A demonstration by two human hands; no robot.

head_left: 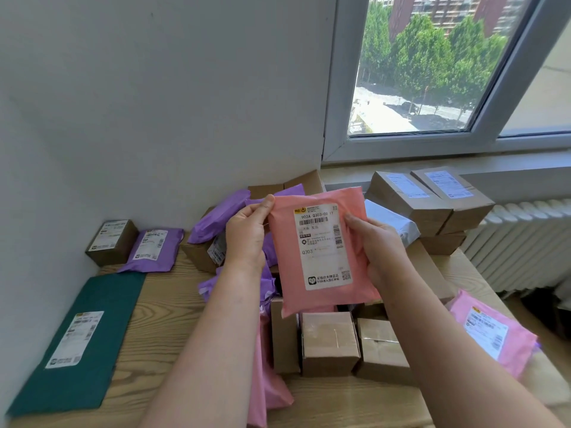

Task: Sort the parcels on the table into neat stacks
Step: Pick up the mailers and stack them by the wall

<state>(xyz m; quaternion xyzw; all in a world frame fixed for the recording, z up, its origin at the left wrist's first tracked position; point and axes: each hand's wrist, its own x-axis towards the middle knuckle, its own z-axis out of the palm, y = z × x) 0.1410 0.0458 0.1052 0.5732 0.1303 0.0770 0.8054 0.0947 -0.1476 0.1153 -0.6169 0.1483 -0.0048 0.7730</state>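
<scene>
Fingers (266, 204) of my left hand (247, 234) and right hand (381, 245) clamped the side edges of a pink mailer (321, 261) above the worktop (160, 307); it seemed light, soft and slippery.

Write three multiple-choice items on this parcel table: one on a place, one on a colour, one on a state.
1. Where does the dark green mailer lie?
A. on the windowsill
B. flat on the table, at its left side
C. on the radiator

2. What colour is the held mailer?
A. purple
B. white
C. salmon pink

3. How is the held mailer placed?
A. lifted off the table, label towards the camera
B. lying flat under a box
C. torn open

Answers:
1 B: it lies on the wood at the left.
2 C: its salmon-pink face shows between the left hand and the right hand.
3 A: both hands grip its side edges, and the printed label faces the camera.
</scene>
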